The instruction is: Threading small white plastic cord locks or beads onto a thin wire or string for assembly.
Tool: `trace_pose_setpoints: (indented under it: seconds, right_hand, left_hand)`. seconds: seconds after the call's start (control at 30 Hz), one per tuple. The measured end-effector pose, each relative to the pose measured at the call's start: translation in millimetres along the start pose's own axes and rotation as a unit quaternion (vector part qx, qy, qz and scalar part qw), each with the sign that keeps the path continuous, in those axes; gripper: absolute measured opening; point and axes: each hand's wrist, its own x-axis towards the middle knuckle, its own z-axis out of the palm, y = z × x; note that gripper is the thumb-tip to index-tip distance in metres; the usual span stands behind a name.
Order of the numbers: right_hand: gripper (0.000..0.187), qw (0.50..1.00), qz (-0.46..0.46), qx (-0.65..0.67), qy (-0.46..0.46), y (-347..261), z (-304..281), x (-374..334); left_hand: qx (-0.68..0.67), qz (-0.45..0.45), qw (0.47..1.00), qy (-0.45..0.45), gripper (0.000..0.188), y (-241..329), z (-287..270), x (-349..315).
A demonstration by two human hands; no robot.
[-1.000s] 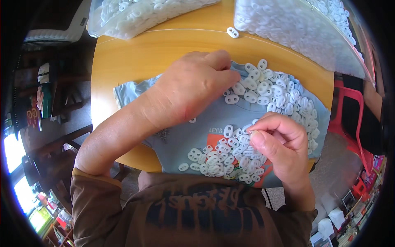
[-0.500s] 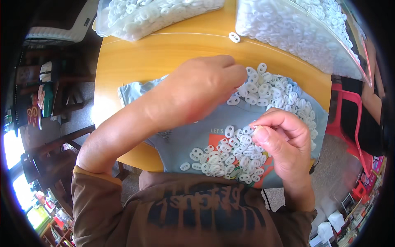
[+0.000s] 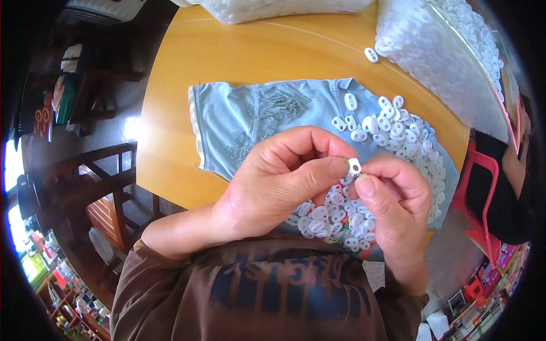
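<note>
Between the thumb and finger of my left hand (image 3: 278,182) is a white two-hole oval plastic piece (image 3: 355,165), held up over the cloth. Right beside it, my right hand (image 3: 395,199) is closed in a pinch on a tiny metal piece, mostly hidden by the fingertips. Below both hands lies a heap of similar white oval pieces (image 3: 321,219). A second, larger spread of white pieces (image 3: 398,128) covers the far right of a light blue shirt (image 3: 222,108). Small thin metal pieces (image 3: 281,107), perhaps springs, lie in clusters on the shirt's left part.
The shirt lies over a yellow wooden table (image 3: 187,62). Clear containers full of white pieces stand at the back, one at the right (image 3: 421,68). A lone white piece (image 3: 371,54) sits near it. Beyond the right edge are a red chair (image 3: 483,187) and part of another person.
My left hand has come back from the far pile, now with a white piece, and meets my right hand. The view has shifted, uncovering the metal pieces.
</note>
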Motion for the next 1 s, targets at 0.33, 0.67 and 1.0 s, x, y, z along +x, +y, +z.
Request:
trace_pose_setpoints:
  seconds: [0.33, 0.67, 1.0]
  right_hand:
    - [0.01, 1.0, 0.001, 0.018, 0.014, 3, 11, -7]
    - [0.009, 0.999, -0.003, 0.043, 0.004, 4, 11, -8]
    - [0.009, 0.999, -0.029, 0.034, 0.03, 3, 13, -6]
  left_hand:
    - [0.084, 0.05, 0.994, -0.054, 0.017, -1, -8, -9]
    - [0.118, 0.102, 0.982, -0.106, 0.017, -6, -16, -9]
    - [0.056, 0.07, 0.99, -0.109, 0.021, -2, -16, -12]
